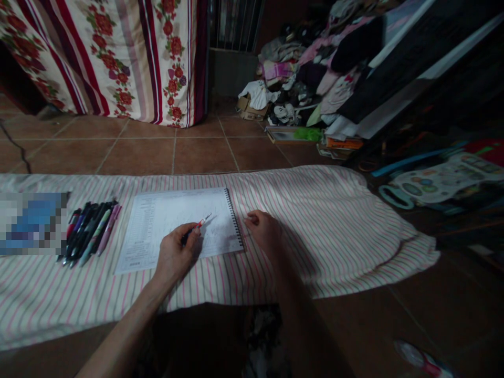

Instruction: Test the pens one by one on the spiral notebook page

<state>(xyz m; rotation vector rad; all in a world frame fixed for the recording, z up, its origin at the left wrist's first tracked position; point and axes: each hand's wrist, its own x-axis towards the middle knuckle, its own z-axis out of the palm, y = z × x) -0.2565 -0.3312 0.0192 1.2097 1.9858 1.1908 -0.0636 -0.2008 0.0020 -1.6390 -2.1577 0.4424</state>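
Note:
My left hand (179, 249) is above the page with its fingers closed around a pen (203, 220). The pen has a dark part near my palm, a red-orange section and a pale tip slanting up to the right. Under it lies a spiral notebook (137, 231) with printed text down its left side and faint marks on the page. Just right of the notebook's coil, my right hand (264, 229) is curled, thumb against fingers; whether something small is between them I cannot make out. A row of several pens (94, 228) lies left of the notebook.
A striped cloth (315, 226) covers the low surface. At its left lies a blurred blue item (33, 223). Beyond are a floral curtain (134, 58), a heap of clothes (311, 68) and a toy panel (441, 178). A plastic bottle (421, 357) lies on the tiled floor.

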